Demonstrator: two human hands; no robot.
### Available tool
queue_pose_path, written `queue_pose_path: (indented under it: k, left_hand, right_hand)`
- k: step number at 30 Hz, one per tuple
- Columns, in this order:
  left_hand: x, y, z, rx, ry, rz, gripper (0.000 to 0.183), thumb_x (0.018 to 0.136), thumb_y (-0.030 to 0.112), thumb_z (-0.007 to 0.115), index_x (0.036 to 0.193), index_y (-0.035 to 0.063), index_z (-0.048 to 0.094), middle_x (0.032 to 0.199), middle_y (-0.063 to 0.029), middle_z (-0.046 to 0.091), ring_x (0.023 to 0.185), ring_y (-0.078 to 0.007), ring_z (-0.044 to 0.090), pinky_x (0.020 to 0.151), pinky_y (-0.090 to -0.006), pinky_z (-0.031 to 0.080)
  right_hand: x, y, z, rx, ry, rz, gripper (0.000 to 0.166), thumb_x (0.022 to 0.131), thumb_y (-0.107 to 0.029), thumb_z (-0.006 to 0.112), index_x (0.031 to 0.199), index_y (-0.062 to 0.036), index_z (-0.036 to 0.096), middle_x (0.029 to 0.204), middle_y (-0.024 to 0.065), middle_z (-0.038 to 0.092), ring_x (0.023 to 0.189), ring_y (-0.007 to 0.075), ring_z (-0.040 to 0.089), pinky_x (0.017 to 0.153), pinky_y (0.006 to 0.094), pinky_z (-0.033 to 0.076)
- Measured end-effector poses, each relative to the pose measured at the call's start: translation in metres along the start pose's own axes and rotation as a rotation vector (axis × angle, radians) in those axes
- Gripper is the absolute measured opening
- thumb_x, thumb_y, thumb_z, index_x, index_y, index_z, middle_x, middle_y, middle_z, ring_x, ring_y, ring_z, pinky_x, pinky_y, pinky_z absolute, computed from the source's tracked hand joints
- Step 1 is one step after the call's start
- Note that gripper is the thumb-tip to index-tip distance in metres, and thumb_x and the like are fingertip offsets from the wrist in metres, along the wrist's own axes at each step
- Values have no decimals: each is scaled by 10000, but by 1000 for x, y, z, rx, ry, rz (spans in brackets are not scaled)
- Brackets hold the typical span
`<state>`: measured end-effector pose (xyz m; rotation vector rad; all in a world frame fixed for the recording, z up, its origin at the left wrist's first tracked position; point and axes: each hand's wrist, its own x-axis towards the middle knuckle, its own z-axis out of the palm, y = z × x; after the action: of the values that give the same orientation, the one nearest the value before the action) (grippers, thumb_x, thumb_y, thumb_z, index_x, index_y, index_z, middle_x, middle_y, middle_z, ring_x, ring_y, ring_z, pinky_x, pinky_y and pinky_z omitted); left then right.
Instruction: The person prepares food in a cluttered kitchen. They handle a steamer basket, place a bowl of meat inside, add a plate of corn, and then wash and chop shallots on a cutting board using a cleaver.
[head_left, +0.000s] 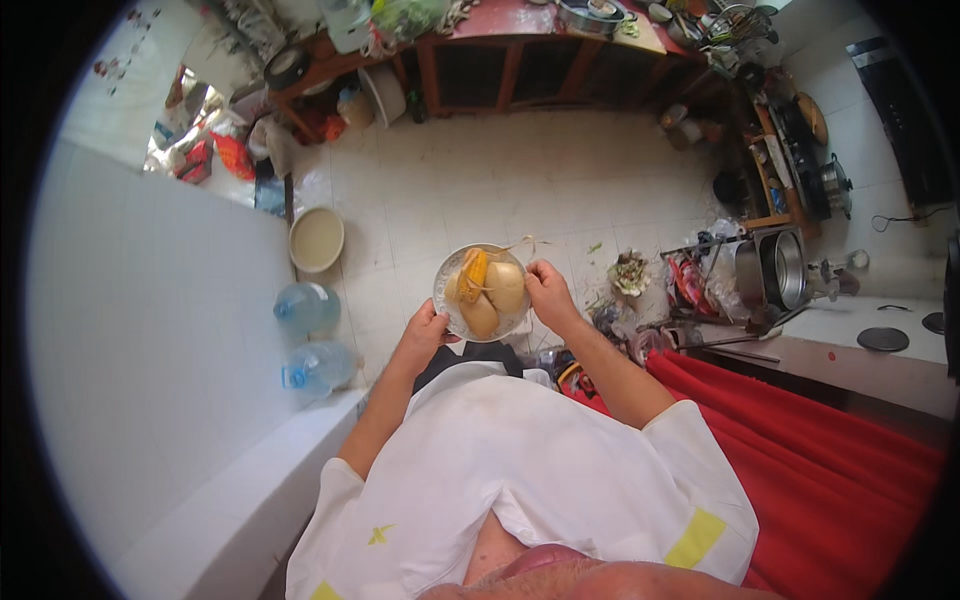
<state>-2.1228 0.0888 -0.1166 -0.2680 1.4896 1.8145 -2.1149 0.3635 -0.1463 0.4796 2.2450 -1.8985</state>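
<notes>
A patterned white plate (442, 316) is held level in front of my body. My left hand (426, 330) grips its near left rim, thumb on top. At the right side of the plate, my right hand (550, 294) has its thumb and fingers closed on the rim. On the plate lie a piece of yellow corn cob (472, 275) and several pale buns (506, 286). Thin dry husk strands (529, 241) trail from the food past the right rim.
On the left floor stand a basin (316, 239) and two large plastic water bottles (306, 309). To the right are a heap of vegetable scraps (630, 272), a metal pot (783, 268) and a red curtain (787, 465). A red-topped cabinet (502, 19) stands ahead.
</notes>
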Motion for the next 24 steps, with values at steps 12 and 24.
queue_pose_path:
  k: [12, 24]
  left_hand:
    - [244, 153, -49, -70, 85, 5, 287, 1030, 124, 418, 1301, 78, 503, 1131, -67, 661, 909, -147, 675, 765, -290, 584]
    - [518, 312, -22, -133, 141, 53, 287, 1019, 88, 430, 1298, 95, 495, 1129, -57, 654, 882, -145, 663, 714, -277, 579]
  right_hand:
    - [204, -71, -74, 58, -4, 274, 223, 1009, -221, 513, 1119, -38, 578, 1001, 100, 720, 765, 133, 667, 637, 272, 507]
    - [238, 47, -200, 32, 312, 802, 175, 1008, -228, 525, 1044, -62, 568, 885, 120, 731, 629, 153, 664, 513, 295, 503]
